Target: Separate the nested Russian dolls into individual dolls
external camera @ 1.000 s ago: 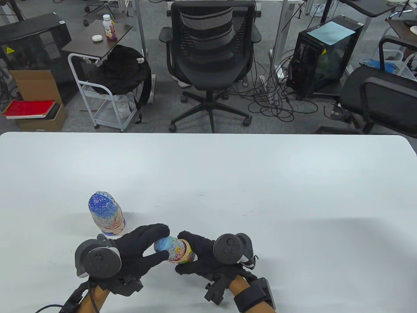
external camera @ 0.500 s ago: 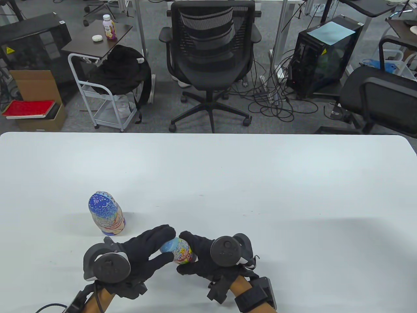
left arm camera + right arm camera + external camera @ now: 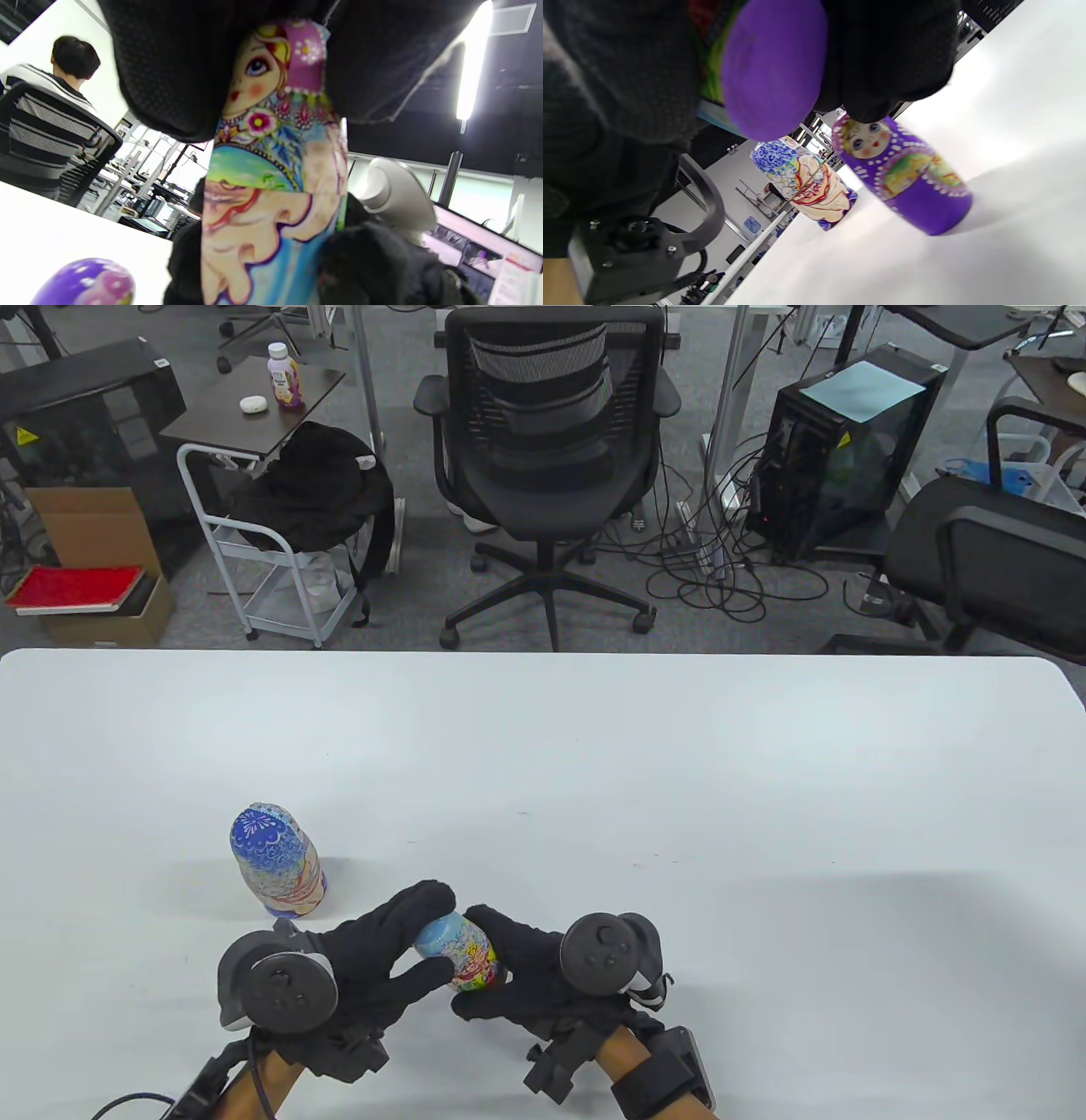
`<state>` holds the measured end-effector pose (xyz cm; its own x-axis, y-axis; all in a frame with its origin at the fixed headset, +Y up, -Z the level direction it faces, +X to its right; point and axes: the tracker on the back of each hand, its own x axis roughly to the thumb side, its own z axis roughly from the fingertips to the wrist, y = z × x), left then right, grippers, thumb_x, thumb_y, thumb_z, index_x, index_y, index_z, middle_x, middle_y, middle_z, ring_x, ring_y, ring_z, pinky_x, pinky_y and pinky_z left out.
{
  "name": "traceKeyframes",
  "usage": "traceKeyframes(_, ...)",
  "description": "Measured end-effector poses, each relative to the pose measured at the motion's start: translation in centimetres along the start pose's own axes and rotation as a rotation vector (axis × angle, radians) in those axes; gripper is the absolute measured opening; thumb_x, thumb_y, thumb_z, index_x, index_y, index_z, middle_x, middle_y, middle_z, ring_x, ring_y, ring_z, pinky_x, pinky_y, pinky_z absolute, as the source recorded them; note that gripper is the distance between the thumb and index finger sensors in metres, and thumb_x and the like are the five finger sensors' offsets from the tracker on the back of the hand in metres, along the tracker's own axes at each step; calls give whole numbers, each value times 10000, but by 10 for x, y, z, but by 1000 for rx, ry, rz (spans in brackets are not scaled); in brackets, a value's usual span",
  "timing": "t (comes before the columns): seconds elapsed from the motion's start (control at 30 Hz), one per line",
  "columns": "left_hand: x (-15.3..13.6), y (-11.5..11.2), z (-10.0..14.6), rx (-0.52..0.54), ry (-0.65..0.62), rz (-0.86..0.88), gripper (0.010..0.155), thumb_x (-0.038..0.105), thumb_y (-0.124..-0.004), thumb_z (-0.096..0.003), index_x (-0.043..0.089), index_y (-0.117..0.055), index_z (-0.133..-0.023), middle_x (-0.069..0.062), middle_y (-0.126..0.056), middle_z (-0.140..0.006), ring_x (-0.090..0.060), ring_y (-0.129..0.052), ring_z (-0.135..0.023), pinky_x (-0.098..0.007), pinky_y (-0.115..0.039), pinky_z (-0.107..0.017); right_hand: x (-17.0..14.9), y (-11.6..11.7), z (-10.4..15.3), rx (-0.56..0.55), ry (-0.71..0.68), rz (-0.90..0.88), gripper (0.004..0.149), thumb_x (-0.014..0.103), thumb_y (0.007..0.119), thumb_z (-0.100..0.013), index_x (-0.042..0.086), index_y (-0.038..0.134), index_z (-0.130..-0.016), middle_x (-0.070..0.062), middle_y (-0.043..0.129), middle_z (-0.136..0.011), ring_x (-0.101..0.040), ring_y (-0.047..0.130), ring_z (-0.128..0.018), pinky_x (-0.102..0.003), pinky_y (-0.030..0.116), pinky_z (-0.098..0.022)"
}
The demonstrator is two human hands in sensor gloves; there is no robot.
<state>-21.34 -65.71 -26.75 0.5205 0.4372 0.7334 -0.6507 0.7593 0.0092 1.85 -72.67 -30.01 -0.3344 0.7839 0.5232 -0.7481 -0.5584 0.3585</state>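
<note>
A small painted doll (image 3: 458, 952) with a pink headscarf is held above the table near its front edge, between both gloved hands. My left hand (image 3: 434, 935) grips its head end; in the left wrist view my fingers (image 3: 169, 63) wrap the head of the doll (image 3: 275, 169). My right hand (image 3: 472, 960) grips its lower end; its purple underside (image 3: 774, 63) shows in the right wrist view. A larger blue-topped doll (image 3: 277, 861) stands to the left. A purple doll (image 3: 903, 178) stands on the table under my hands, hidden in the table view.
The white table (image 3: 679, 780) stretches far and to the right of my hands. The blue-topped doll (image 3: 801, 186) stands just behind the purple one. A black office chair (image 3: 547, 458) stands beyond the far edge.
A tan band that showed on the held doll near my right hand has closed up and the doll looks shorter. Both hands moved closer together.
</note>
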Motion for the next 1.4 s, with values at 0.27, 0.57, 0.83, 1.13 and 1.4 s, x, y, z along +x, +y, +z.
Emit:
traceKeyframes(0.27, -8, 3, 3, 27, 9, 154, 725, 482, -826, -525, 89, -599, -1090, -305, -792, -993, -407, -993, -711, -394, -922, -518, 1, 4, -1, 77, 22, -174, 1032, 496, 979, -335, -22, 473, -1071, -246, 892, -858, -456, 929, -726, -510, 826, -542)
traceKeyframes(0.57, -10, 1, 6, 75, 21, 160, 707, 478, -833, -530, 110, -608, -1091, -285, -786, -1007, -404, -984, -732, -408, -909, -535, -3, 3, 1, 75, 10, -104, 1042, 546, 930, -359, 64, 400, -1116, -226, 841, -916, -440, 882, -778, -501, 787, -574)
traceKeyframes(0.83, -10, 7, 6, 110, 26, 140, 703, 483, -829, -532, 107, -615, -1086, -282, -796, -999, -396, -992, -722, -403, -914, -527, -5, 0, 2, 74, 24, -94, 1050, 577, 897, -371, 89, 358, -1129, -273, 779, -968, -470, 841, -811, -516, 762, -592)
traceKeyframes(1.13, -28, 51, 4, 183, 135, -70, 699, 470, -834, -537, 104, -615, -1092, -287, -787, -1012, -408, -982, -734, -419, -903, -536, -9, -26, 8, -58, 33, -47, 1046, 599, 881, -374, 105, 358, -1134, -273, 761, -985, -477, 821, -826, -525, 744, -605)
traceKeyframes(1.4, -72, 22, -10, 50, 325, -392, 697, 450, -832, -540, 92, -606, -1093, -302, -775, -1011, -425, -974, -736, -425, -901, -531, -20, -28, 9, -73, 77, 10, 1012, 580, 880, -392, 96, 383, -1130, -276, 776, -972, -477, 831, -813, -526, 749, -595)
